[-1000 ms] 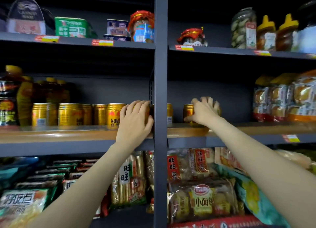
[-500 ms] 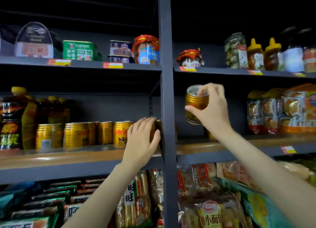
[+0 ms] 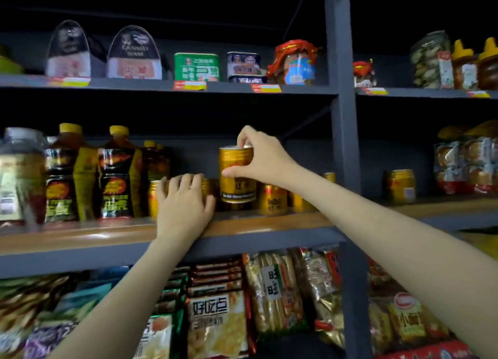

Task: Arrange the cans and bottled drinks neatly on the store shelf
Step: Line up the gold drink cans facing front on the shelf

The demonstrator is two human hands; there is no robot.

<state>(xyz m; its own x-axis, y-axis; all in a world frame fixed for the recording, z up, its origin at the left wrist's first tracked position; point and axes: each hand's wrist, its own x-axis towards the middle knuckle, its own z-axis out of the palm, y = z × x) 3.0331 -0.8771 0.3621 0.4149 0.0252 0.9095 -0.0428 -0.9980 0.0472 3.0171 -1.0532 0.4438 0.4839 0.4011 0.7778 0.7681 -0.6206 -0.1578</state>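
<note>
While my right hand (image 3: 262, 155) holds a gold can (image 3: 237, 175) upright above the wooden shelf (image 3: 80, 234), thumb low on its side and fingertips curled over the top rim, my left hand (image 3: 186, 197) rests on the cans standing at the shelf's front. Left fingers lie straight and close together across the top of a gold can (image 3: 152, 197), palm against its face. Held can hangs clear of the shelf, in front of a row of gold cans (image 3: 272, 198) that runs right toward the grey upright post (image 3: 341, 116). Dark bottles with yellow caps (image 3: 116, 170) stand left of the cans, touching each other. One more gold can (image 3: 400, 186) stands alone on the shelf right of the post. Tins and jars (image 3: 196, 66) sit on the shelf above; snack packets (image 3: 218, 313) fill the shelf below.
</note>
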